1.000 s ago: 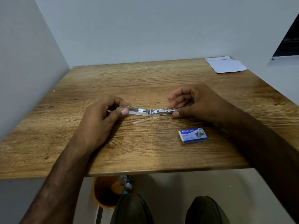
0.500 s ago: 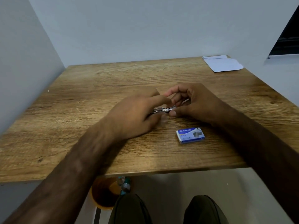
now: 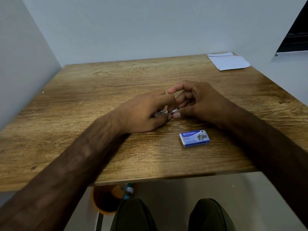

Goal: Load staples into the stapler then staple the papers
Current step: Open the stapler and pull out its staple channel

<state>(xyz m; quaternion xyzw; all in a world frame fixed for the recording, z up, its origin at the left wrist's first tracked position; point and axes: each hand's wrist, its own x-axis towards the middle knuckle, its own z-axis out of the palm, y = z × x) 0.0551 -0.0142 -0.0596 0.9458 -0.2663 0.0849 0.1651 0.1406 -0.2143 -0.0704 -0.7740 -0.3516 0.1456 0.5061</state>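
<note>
A small metal stapler lies low over the middle of the wooden table, mostly hidden by both hands. My left hand covers its left part, fingers closed around it. My right hand pinches its right end between thumb and fingers, index finger raised. A blue staple box lies flat on the table just in front of my right hand. White papers rest at the far right corner.
Grey walls close the table in at the left and back. Under the front edge stands an orange bin with a bottle beside it. My knees show below the table edge.
My left hand slid right along the opened stapler until it met my right hand; the long metal strip seen a second ago is now covered. The box and papers stayed put.
</note>
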